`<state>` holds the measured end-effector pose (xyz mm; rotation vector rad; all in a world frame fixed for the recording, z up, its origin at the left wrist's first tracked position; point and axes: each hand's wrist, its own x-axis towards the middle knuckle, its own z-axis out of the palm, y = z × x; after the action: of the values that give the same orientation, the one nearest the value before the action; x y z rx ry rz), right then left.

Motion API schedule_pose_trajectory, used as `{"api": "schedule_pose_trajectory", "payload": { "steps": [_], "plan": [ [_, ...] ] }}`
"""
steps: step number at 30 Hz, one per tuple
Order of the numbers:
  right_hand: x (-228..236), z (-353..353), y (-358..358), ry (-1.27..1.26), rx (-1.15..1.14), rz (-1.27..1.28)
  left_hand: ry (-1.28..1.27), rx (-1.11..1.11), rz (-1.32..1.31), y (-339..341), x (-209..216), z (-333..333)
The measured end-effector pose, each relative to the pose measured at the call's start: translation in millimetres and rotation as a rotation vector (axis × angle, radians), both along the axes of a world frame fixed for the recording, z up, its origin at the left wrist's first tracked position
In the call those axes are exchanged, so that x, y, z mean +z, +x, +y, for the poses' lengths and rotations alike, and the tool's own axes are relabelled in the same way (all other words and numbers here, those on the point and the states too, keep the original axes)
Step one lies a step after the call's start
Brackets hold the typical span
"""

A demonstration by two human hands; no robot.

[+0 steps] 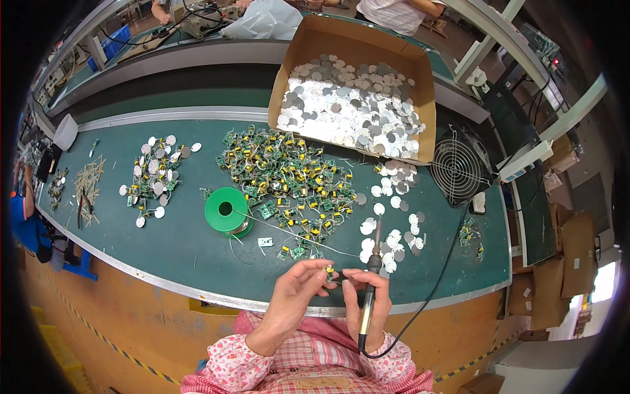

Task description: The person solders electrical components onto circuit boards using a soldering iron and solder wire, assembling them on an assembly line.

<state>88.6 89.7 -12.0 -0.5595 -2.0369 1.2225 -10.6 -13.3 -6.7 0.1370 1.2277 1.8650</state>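
My left hand (289, 299) pinches a small circuit board (329, 270) with a yellow part on it, just over the table's front edge. In my right hand (380, 308) is a soldering iron (375, 261), its tip pointing up and away, its cord looping down to the right. The right fingertips come close to the board; whether they touch it is unclear. A green spool of solder wire (215, 222) stands beyond my left hand, its wire stretching right toward the iron. Behind lies a heap of similar boards (269, 167). Round white and grey discs (388, 253) lie near the iron.
A cardboard box (425, 75) of discs stands at the back, beside a fan with a round grille (461, 167). On the left are boards with discs attached (157, 172), thin sticks (90, 184) and dark pliers (81, 209). A few boards (467, 231) lie far right.
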Motion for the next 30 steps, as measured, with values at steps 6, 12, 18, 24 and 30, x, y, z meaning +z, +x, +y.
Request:
{"api": "schedule_pose_trajectory", "payload": {
  "steps": [6, 12, 18, 24, 30],
  "plan": [
    [6.2, 6.3, 2.4, 0.128, 0.009, -0.013, 0.013, -0.076, 0.103, 11.6, -0.4, 2.2],
    [6.8, 6.2, 13.6, 0.074, -0.029, -0.046, 0.11, -0.17, -0.047, 9.1, 0.6, 3.5],
    [10.3, 7.2, 25.3, 0.127, 0.104, -0.097, 0.126, -0.218, -0.121, 8.6, -13.9, 2.3],
    [6.5, 9.0, 31.1, -0.085, 0.177, -0.054, 0.132, -0.271, -0.131, 5.4, -8.2, 3.2],
    [9.6, 5.3, 40.4, -0.332, 0.181, -0.039, 0.129, -0.408, -0.083, 5.3, -15.2, -1.7]
  ]
}}
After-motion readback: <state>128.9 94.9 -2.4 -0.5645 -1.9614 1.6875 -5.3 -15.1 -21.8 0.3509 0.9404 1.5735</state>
